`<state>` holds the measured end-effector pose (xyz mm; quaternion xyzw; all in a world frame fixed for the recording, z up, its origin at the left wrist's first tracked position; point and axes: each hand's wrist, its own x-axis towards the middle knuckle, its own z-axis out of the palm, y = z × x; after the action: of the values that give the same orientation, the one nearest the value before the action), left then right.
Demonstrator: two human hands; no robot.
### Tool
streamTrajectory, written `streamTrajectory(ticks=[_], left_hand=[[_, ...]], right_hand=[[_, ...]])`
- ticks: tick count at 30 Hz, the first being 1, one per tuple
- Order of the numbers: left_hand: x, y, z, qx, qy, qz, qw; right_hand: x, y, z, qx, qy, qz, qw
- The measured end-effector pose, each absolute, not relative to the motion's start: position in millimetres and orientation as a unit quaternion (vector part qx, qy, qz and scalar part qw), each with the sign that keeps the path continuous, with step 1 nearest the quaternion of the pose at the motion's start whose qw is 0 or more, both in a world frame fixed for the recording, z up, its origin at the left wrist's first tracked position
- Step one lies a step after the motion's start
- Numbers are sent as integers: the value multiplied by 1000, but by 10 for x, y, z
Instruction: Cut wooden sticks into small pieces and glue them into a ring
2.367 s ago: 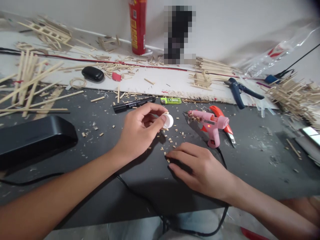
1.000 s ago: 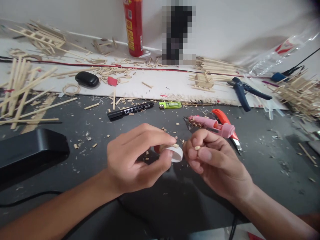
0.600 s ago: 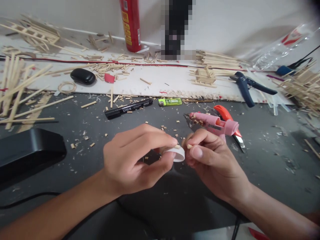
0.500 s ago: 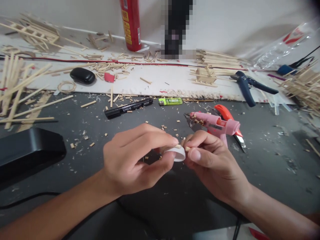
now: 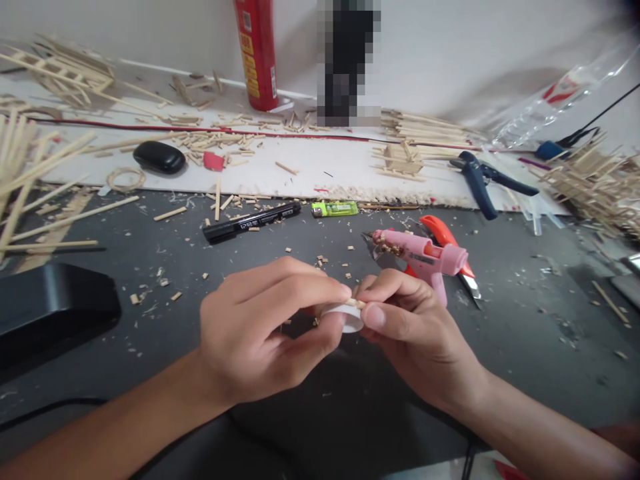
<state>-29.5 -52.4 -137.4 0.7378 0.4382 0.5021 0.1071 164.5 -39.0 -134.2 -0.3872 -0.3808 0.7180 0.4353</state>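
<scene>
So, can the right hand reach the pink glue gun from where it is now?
Probably yes. The pink glue gun lies on the dark table just beyond the right hand, with nothing between them. But that hand's grip is shut on a small wood piece at the white cap.

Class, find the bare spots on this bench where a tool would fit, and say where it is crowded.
Fairly bare: dark mat right of the glue gun, and between the black case and the left hand. Crowded: the white board behind, strewn with sticks.

Small white cap, pinched above the table.
</scene>
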Motion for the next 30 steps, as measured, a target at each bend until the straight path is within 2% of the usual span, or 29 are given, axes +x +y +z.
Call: streamTrajectory(ticks=[17, 22, 30], left_hand=[[-300, -477, -1360, 755, 403, 501, 131], [-309, -449, -1383, 757, 406, 500, 107], [-307, -445, -1355, 772, 387, 499, 79]], right_hand=[[1681, -388, -1371, -375, -367, 744, 414], [1675, -386, -1328, -379, -369, 741, 414], [1688, -398, -1305, -391, -481, 644, 449]])
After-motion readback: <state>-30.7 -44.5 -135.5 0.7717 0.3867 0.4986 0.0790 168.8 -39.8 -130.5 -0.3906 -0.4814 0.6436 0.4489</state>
